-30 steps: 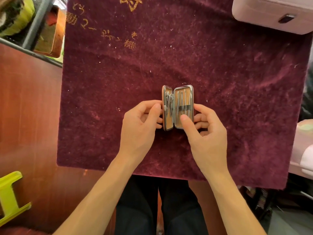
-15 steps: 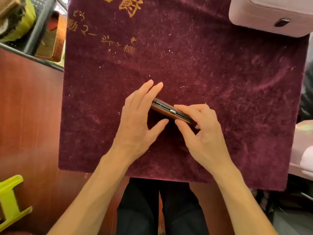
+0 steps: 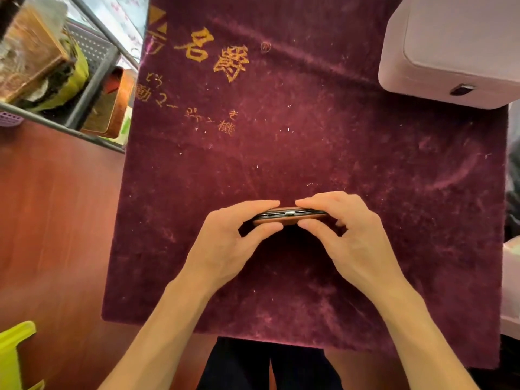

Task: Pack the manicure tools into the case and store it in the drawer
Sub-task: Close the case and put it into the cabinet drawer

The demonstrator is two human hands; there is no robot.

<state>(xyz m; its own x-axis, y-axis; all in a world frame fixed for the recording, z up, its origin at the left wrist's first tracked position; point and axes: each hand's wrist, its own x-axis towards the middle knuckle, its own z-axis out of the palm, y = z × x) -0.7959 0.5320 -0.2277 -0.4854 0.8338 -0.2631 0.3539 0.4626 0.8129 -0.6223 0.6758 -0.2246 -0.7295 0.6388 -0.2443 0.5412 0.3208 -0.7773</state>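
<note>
A: Now, first entry: the case?

B: Case (image 3: 289, 218), brown with a metal rim. It is held on edge between the two hands, over a dark red cloth (image 3: 309, 142). Whether it touches the cloth cannot be told. The halves are nearly together, with a thin dark seam showing. A small silver clasp (image 3: 289, 212) sits midway along the top edge, between the fingertips.

A: Hands?

B: Left hand (image 3: 228, 249) pinches the left end, thumb on the near face and fingers on the far face. Right hand (image 3: 351, 243) does likewise on the right end.

A: Tools?

B: None seen outside the case. Its inside is hidden.

A: Step in hand?

B: Likely pressing the case closed. The person should squeeze evenly close to the clasp, thumbs opposite fingers, so the rims meet square and nothing inside catches. Neither hand should let go before the catch is felt.

A: Drawer?

B: Pale pink box (image 3: 450, 52) beyond the right hand, well apart. Whether it holds the drawer cannot be told.
</note>
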